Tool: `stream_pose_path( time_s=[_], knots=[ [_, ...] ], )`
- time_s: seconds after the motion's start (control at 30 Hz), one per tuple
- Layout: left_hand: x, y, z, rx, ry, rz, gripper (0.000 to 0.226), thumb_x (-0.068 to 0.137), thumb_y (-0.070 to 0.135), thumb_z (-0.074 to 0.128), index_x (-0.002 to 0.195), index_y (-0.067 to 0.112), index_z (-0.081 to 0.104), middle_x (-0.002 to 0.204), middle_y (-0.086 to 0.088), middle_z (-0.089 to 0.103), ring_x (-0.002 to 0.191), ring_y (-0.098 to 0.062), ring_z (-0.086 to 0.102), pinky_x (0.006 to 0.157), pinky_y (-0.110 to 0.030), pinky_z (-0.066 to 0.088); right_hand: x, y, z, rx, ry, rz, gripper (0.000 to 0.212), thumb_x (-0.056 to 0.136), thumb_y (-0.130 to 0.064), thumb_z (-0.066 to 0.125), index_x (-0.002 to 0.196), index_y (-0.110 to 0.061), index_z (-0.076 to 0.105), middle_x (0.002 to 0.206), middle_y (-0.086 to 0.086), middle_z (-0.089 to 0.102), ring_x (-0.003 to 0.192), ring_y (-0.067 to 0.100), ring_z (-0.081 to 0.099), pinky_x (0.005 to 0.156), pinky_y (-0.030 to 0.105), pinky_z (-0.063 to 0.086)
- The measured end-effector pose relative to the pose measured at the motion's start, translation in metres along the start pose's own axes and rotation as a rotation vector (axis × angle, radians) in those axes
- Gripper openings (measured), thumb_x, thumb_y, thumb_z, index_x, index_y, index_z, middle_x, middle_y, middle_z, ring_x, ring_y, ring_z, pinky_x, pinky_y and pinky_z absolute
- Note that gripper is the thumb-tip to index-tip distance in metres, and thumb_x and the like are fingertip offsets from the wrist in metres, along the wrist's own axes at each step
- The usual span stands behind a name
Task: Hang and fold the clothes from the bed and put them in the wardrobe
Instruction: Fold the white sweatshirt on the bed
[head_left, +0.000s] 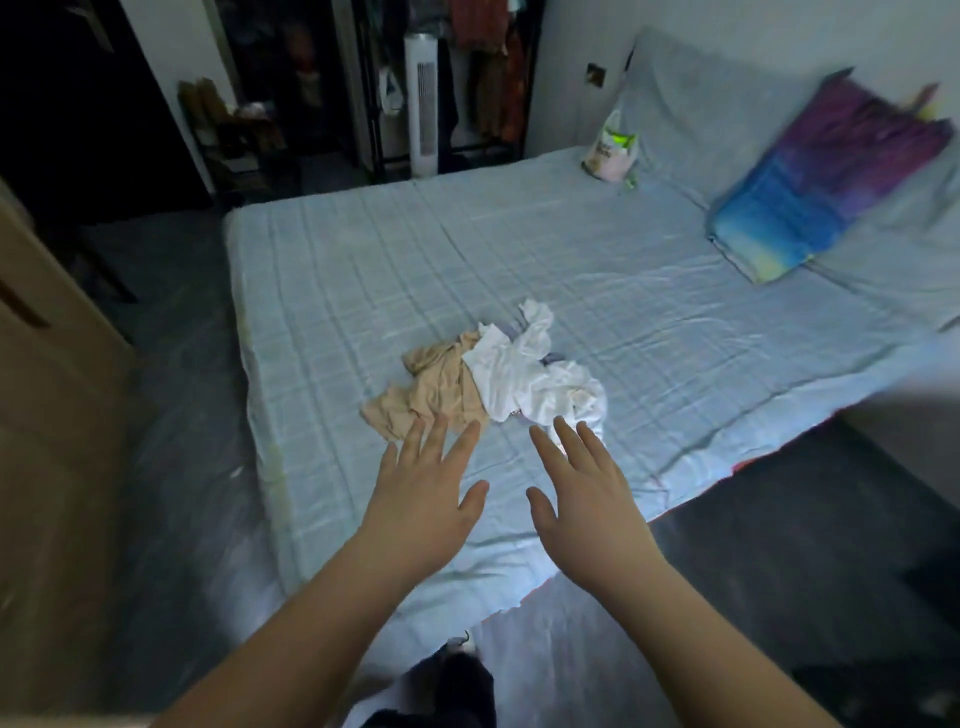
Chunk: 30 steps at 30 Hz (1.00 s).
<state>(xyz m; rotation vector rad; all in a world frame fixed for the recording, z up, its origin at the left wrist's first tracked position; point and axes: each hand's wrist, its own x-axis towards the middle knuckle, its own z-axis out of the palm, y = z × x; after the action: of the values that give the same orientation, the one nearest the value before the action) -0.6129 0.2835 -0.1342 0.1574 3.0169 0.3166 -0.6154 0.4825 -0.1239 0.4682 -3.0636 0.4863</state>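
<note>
Dim bedroom, pale blue checked sheet on the bed (363, 270), and the stuff to deal with is a small crumpled heap near the middle of it: a beige garment (431, 389) on the left, tangled up against a white garment (524, 374), with a lilac scrap (553, 357) peeking out from under. Left hand (426, 499) and right hand (587, 499) are both stretched out flat over the sheet on the near side of the heap, fingers straight and spread, holding nothing. The left fingertips line up with the beige hem and the right ones with the edge of the white piece, but I can't tell from this angle if they're actually on the cloth. My guess is this is the reach-in before picking one up. Main risk imo: the pieces are twisted together, so grabbing one will probably drag the others along and leave the lot more knotted. That thin white fabric looks like it'll bunch, so a fold without smoothing first would come out lumpy. Lighting's poor too, so it's easy to miss the lilac scrap altogether. And the wardrobe (483, 67) with its hanging clothes is well off past the far side of the bed, beside a white tower fan (422, 104), so a loose fold could come undone on the way over.
</note>
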Motion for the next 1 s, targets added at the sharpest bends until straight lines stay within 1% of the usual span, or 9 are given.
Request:
stream_pose_path(
  time_s=[0.1,0.23,0.33,0.47,0.67,0.73,0.83,0.93,1.0],
  knots=[
    [0.056,0.0,0.019,-0.039,-0.069,0.032,0.068,0.098,0.059,0.021,0.157,0.036,-0.004,0.167,-0.003,-0.003,0.153,-0.026,-0.005,0.122,-0.051,0.01,0.044,0.028,0.004,-0.009,-0.036,0.035,0.065,0.096,-0.04,0.045,0.155,-0.026,0.022,0.164,0.001,0.015,0.152,0.026,0.009,0.121,0.045,0.022],
    [0.127,0.002,0.036,-0.115,-0.18,0.032,0.067,0.102,0.055,0.027,0.157,0.036,-0.006,0.167,-0.003,-0.007,0.153,-0.026,-0.008,0.123,-0.051,0.005,0.101,0.064,0.012,-0.004,-0.138,0.12,0.064,0.099,-0.039,0.045,0.156,-0.028,0.018,0.165,-0.003,0.01,0.152,0.021,0.003,0.123,0.037,0.015],
    [0.185,0.003,0.05,-0.123,-0.202,0.057,0.068,0.101,0.055,0.029,0.157,0.035,-0.004,0.167,-0.005,-0.003,0.153,-0.028,-0.004,0.122,-0.051,0.007,0.146,0.092,0.021,0.026,-0.158,0.172,0.064,0.099,-0.035,0.047,0.156,-0.026,0.02,0.165,-0.001,0.011,0.152,0.023,0.005,0.121,0.036,0.012],
    [0.246,0.008,0.067,-0.111,-0.231,0.076,0.067,0.101,0.053,0.031,0.159,0.031,0.004,0.167,-0.007,0.005,0.152,-0.032,0.004,0.121,-0.051,0.013,0.183,0.132,0.034,0.04,-0.209,0.26,0.063,0.099,-0.033,0.046,0.156,-0.025,0.021,0.165,0.0,0.013,0.152,0.023,0.007,0.12,0.037,0.017],
    [0.309,0.026,0.108,-0.173,-0.305,0.009,0.067,0.101,0.049,0.034,0.158,0.028,0.007,0.166,-0.007,0.008,0.151,-0.031,0.011,0.12,-0.049,0.017,0.227,0.212,0.051,0.059,-0.325,0.333,0.063,0.099,-0.033,0.046,0.156,-0.025,0.02,0.164,0.0,0.015,0.152,0.023,0.007,0.121,0.04,0.018],
    [0.328,0.036,0.132,-0.167,-0.347,-0.023,0.068,0.1,0.049,0.033,0.158,0.025,0.007,0.165,-0.008,0.01,0.15,-0.032,0.014,0.12,-0.047,0.021,0.243,0.242,0.058,0.067,-0.372,0.341,0.063,0.1,-0.032,0.046,0.156,-0.025,0.02,0.164,0.0,0.015,0.152,0.022,0.007,0.121,0.041,0.019],
    [0.361,0.057,0.168,-0.164,-0.355,-0.062,0.072,0.091,0.051,0.026,0.156,0.022,0.017,0.162,-0.012,0.02,0.148,-0.033,0.021,0.118,-0.047,0.026,0.275,0.291,0.074,0.097,-0.443,0.32,0.062,0.1,-0.031,0.046,0.156,-0.024,0.021,0.164,0.0,0.016,0.151,0.021,0.009,0.12,0.04,0.02],
    [0.398,0.082,0.201,-0.196,-0.417,-0.117,0.07,0.095,0.039,0.046,0.157,0.019,0.019,0.161,-0.015,0.023,0.146,-0.035,0.023,0.116,-0.045,0.029,0.312,0.348,0.096,0.128,-0.549,0.263,0.062,0.099,-0.028,0.048,0.155,-0.023,0.024,0.163,0.001,0.02,0.15,0.021,0.014,0.119,0.038,0.021],
    [0.419,0.1,0.221,-0.254,-0.479,-0.2,0.07,0.097,0.034,0.049,0.157,0.021,0.016,0.163,-0.012,0.018,0.148,-0.033,0.02,0.116,-0.045,0.029,0.337,0.386,0.112,0.151,-0.652,0.208,0.062,0.098,-0.023,0.049,0.155,-0.021,0.025,0.162,0.005,0.023,0.148,0.023,0.019,0.119,0.036,0.02]
  ],
)
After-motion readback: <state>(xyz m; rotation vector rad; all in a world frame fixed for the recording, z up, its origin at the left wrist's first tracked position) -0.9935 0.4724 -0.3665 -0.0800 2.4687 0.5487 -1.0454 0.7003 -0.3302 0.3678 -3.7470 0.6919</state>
